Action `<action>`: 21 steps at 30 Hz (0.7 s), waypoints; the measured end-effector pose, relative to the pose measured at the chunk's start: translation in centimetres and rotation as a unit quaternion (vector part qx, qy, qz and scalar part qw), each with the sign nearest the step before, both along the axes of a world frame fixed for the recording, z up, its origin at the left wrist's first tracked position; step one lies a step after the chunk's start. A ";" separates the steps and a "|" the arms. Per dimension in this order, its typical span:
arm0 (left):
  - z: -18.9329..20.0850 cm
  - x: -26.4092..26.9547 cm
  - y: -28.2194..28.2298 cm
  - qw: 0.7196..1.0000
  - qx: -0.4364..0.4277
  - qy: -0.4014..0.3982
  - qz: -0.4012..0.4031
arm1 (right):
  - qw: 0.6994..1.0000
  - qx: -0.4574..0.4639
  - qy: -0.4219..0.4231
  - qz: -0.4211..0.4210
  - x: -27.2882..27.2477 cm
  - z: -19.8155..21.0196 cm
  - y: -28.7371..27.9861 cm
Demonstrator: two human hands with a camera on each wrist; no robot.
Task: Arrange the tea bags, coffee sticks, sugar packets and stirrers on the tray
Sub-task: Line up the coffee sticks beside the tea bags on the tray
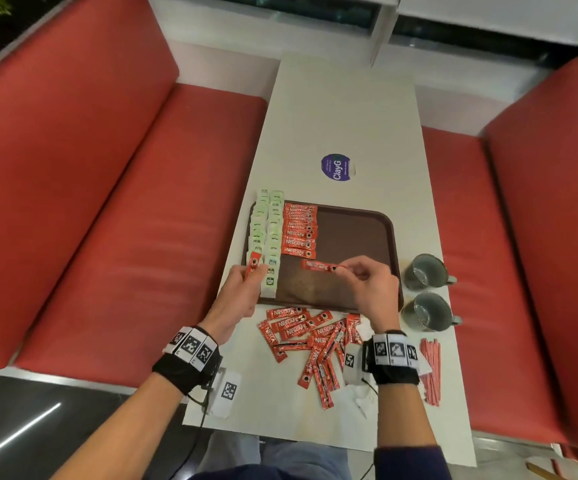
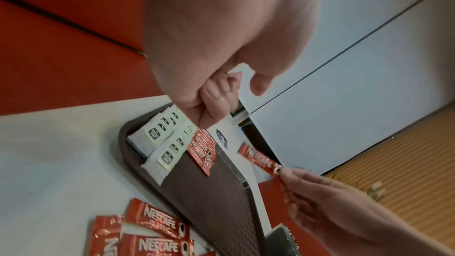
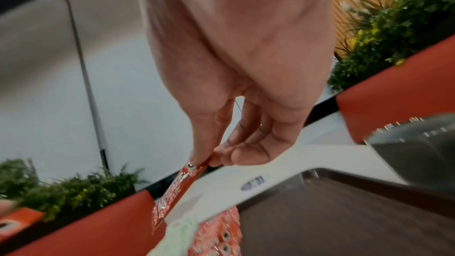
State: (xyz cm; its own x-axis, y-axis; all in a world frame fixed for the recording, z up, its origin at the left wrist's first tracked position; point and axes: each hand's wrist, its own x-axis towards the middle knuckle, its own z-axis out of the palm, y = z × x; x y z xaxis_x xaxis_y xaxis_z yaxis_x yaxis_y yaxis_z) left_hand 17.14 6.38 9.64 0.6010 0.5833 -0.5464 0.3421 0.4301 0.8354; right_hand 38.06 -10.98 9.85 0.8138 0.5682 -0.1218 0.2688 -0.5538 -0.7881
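Dark brown textured tray [image 1: 356, 237]; pale green tea bags [image 1: 266, 230] at its left; my coffee sticks [image 1: 299, 230] red with white lettering; pink stirrers [image 1: 431, 370] lower right; grey-green cups [image 1: 422, 271]; red seats [image 1: 124, 209]

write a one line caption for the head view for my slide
Right hand lays a coffee stick on the brown tray while the left hand holds another.

2 cups [image 1: 422, 271], 1 tray [image 1: 356, 237], 2 teabag rows [image 1: 268, 237].
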 end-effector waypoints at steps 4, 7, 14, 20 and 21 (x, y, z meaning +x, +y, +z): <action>-1.9 -0.3 1.6 0.997 0.020 0.038 -0.057 | 0.998 -0.050 0.028 0.004 2.9 -5.3 3.2; -2.9 -0.5 2.2 0.987 0.108 0.044 -0.108 | 0.994 -0.087 0.056 0.018 4.1 -8.5 5.7; -3.4 2.5 4.9 0.893 0.359 0.113 -0.248 | 0.991 -0.110 0.070 -0.001 5.5 -11.7 8.1; -4.1 8.3 6.1 0.830 0.445 0.140 -0.305 | 0.990 -0.127 0.066 -0.002 5.9 -11.8 9.1; -4.2 9.2 6.1 0.821 0.455 0.149 -0.312 | 0.989 -0.131 0.064 -0.001 5.9 -11.8 9.2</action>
